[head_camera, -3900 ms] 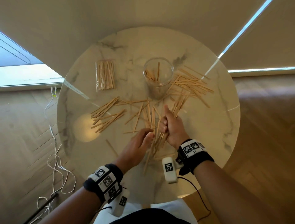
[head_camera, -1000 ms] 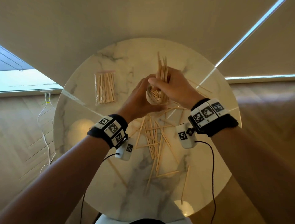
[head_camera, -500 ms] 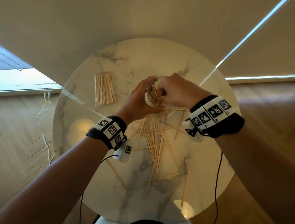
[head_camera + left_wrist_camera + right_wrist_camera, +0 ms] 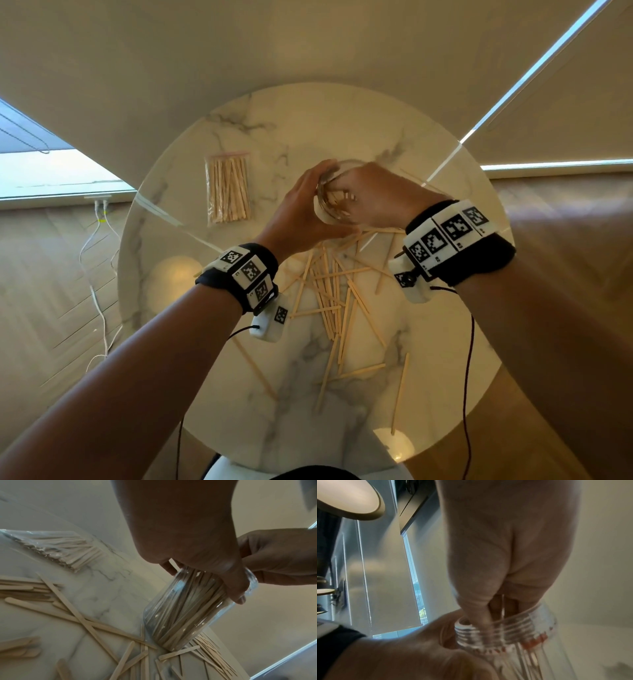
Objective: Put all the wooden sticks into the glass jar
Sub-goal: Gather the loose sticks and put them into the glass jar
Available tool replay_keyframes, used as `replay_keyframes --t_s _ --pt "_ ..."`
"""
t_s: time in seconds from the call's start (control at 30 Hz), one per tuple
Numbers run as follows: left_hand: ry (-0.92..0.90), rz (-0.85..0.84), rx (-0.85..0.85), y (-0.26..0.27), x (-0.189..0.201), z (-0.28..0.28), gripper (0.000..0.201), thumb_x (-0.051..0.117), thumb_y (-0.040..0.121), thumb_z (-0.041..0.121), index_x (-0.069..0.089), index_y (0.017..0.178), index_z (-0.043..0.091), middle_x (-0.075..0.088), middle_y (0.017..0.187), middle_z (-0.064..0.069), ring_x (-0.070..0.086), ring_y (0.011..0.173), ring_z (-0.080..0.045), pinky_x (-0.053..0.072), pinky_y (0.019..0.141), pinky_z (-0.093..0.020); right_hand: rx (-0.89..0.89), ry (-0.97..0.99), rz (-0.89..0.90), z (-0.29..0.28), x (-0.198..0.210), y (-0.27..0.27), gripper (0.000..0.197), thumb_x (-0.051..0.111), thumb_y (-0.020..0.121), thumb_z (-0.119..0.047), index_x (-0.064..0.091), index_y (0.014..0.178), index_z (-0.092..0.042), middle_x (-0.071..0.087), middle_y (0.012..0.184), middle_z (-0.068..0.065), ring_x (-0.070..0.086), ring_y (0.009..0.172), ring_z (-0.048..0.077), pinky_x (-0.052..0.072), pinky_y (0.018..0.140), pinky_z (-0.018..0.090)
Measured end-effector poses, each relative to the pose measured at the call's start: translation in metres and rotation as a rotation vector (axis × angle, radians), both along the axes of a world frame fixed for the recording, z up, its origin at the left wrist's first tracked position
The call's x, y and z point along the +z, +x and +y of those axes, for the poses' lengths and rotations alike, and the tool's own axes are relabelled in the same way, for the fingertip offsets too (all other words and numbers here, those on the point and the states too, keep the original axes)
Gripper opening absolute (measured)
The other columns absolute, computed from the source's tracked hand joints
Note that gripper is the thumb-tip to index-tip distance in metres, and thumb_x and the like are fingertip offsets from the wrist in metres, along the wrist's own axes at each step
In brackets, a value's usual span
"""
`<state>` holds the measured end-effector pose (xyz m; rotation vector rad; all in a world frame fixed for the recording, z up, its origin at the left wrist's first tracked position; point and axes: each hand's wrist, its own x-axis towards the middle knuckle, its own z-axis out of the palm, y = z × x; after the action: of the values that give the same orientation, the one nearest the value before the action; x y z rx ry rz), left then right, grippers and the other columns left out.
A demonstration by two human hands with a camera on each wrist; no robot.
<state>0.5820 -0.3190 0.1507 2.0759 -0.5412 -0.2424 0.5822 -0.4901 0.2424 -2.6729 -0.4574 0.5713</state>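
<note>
I am looking down at a round marble desk (image 4: 428, 394). My left hand (image 4: 301, 209) wraps its fingers (image 4: 236, 588) around the upper part of the jar (image 4: 185, 612), gripping it. The jar leans at a tilt, its base resting on the desk among loose sticks (image 4: 335, 298). It is already packed with many sticks standing inside.

My right hand (image 4: 380, 195) sits over the jar's mouth, its fingers (image 4: 481, 609) bunched and dipping just inside the threaded rim. I cannot tell whether they pinch any sticks or only press on them.

Many sticks lie scattered on the desk near me, crossing one another, and more lie just beyond the jar's base. A clear bag of sticks (image 4: 227, 188) lies well apart to the left.

What could go wrong, as I judge it: the jar is tilted and stands on uneven sticks, so a hard downward push from the right hand might make its base skid or tip it over and spill the contents. The jar looks crowded, so sticks may jam at the neck or spring back out. The glass is smooth, and a loosened left grip could let it slip. Pulling the right fingers out quickly might drag sticks out with them.
</note>
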Motion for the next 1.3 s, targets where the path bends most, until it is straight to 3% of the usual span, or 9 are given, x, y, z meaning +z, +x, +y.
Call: replay_keyframes --t_s 0.13,0.2,0.3,0.5,0.6,0.73,0.87,1.0,1.3 --pt "0.053 0.069 -0.022 0.001 0.013 -0.002 0.118 0.095 0.066 0.046 0.028 0.159 0.017 0.042 0.159 -0.003 0.044 0.142 -0.015 0.042 0.116 -0.032 -0.2 0.235 -0.082 -0.01 0.016 -0.014 0.028 0.057 0.101 -0.012 0.075 0.122 -0.019 0.072 0.128 -0.001 0.066 0.114 0.011 0.051 0.098 0.02" --pt "0.084 0.08 -0.045 0.0 0.016 0.002 0.12 0.092 0.068 0.049 0.024 0.161 0.017 0.038 0.163 -0.004 0.04 0.147 -0.017 0.039 0.12 -0.04 -0.351 0.332 -0.187 -0.026 0.022 -0.024 0.023 0.06 0.1 -0.016 0.076 0.117 -0.018 0.074 0.116 -0.006 0.066 0.104 0.003 0.045 0.089 0.004" --pt "0.113 0.099 -0.007 -0.01 0.01 0.016 0.112 0.089 0.077 0.042 0.023 0.162 0.012 0.038 0.163 -0.008 0.04 0.147 -0.019 0.038 0.12 -0.04 -0.543 0.311 -0.214 -0.061 0.022 -0.043 0.021 0.063 0.098 -0.019 0.076 0.114 -0.02 0.073 0.108 -0.01 0.065 0.096 0.002 0.04 0.079 -0.001" --pt "0.523 0.117 -0.064 -0.069 -0.031 0.039 0.086 0.071 0.094 0.045 0.026 0.162 0.015 0.025 0.168 -0.011 0.028 0.152 -0.034 0.028 0.124 -0.049 -0.607 0.008 0.133 -0.141 -0.068 -0.052 0.061 0.066 0.09 -0.047 0.054 0.145 -0.023 0.056 0.149 0.007 0.054 0.134 0.028 0.042 0.109 0.033" --pt "0.623 0.053 -0.078 -0.088 -0.058 0.031 0.089 0.064 0.091 0.056 0.027 0.162 0.016 0.024 0.168 -0.014 0.025 0.154 -0.039 0.028 0.123 -0.059 -0.502 -0.122 0.215 -0.164 -0.121 -0.032 0.087 0.049 0.083 -0.073 0.031 0.156 -0.028 0.036 0.161 0.012 0.031 0.149 0.038 0.03 0.122 0.053" --pt "0.676 0.084 0.108 -0.113 -0.068 -0.005 0.088 0.066 0.092 0.051 0.027 0.162 0.016 0.022 0.169 -0.013 0.021 0.155 -0.039 0.022 0.124 -0.053 -0.443 -0.256 0.163 -0.161 -0.166 -0.026 0.105 0.013 0.083 -0.084 0.018 0.161 -0.013 0.007 0.17 0.02 0.004 0.158 0.041 0.014 0.127 0.057" --pt "0.647 0.026 0.196 -0.154 -0.075 -0.028 0.079 0.06 0.097 0.052 0.03 0.159 0.014 0.032 0.163 -0.015 0.03 0.152 -0.039 0.032 0.122 -0.055 -0.524 -0.111 0.135 -0.115 -0.145 -0.092 0.076 0.036 0.102 -0.052 0.017 0.16 -0.008 0.013 0.17 0.018 0.014 0.157 0.037 0.02 0.125 0.054" --pt "0.636 0.006 0.164 -0.186 -0.069 -0.031 0.072 0.052 0.098 0.051 0.035 0.158 0.015 0.034 0.156 -0.008 0.037 0.145 -0.03 0.037 0.119 -0.05 -0.376 -0.122 0.089 -0.091 -0.125 -0.156 0.071 0.05 0.097 -0.044 0.028 0.157 -0.013 0.031 0.163 0.018 0.031 0.149 0.038 0.03 0.119 0.051" --pt "0.648 0.166 0.309 -0.14 -0.059 -0.075 0.066 0.063 0.093 0.042 0.039 0.152 0.026 0.04 0.15 -0.01 0.039 0.137 -0.037 0.036 0.114 -0.051 -0.126 -0.088 0.024 -0.098 -0.122 -0.055 0.054 0.051 0.099 -0.036 0.041 0.15 -0.021 0.035 0.156 0.013 0.04 0.139 0.038 0.035 0.113 0.05"
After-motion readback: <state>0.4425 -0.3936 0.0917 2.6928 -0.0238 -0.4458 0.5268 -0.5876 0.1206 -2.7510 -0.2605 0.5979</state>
